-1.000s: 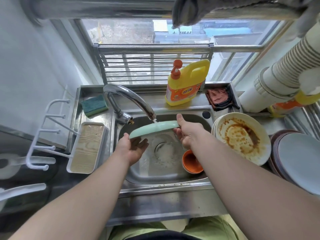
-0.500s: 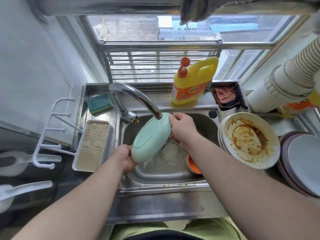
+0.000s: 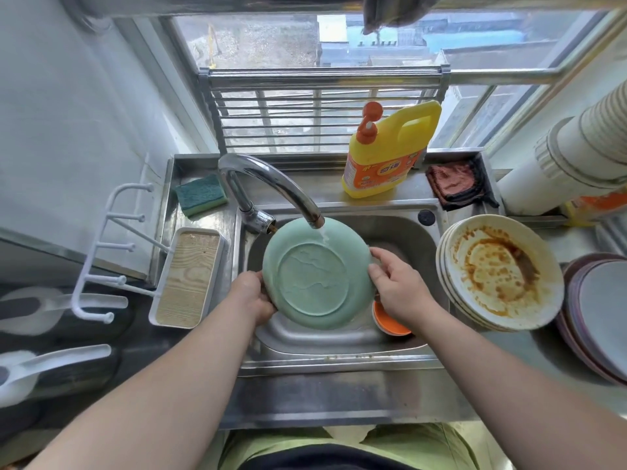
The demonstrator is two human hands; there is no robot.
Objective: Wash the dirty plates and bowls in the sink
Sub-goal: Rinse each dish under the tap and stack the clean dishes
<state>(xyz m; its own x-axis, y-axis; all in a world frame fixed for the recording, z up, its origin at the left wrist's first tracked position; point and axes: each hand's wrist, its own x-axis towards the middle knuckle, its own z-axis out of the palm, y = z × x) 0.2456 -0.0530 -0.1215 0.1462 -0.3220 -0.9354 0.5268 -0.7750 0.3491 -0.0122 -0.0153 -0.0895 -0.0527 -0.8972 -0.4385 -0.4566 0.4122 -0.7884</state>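
Both hands, left hand (image 3: pixel 252 298) and right hand (image 3: pixel 397 286), grip the round green plate's (image 3: pixel 315 276) wet, glossy underside beneath the faucet (image 3: pixel 271 184).

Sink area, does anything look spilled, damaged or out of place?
Nothing damaged or spilled. The stack of cream plates right of the steel sink leans toward the basin, the top one smeared with brown sauce.

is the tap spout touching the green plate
Cannot tell. In the head view the spout tip overlaps the green plate rim, and water falls onto it; no gap or contact shows plainly.
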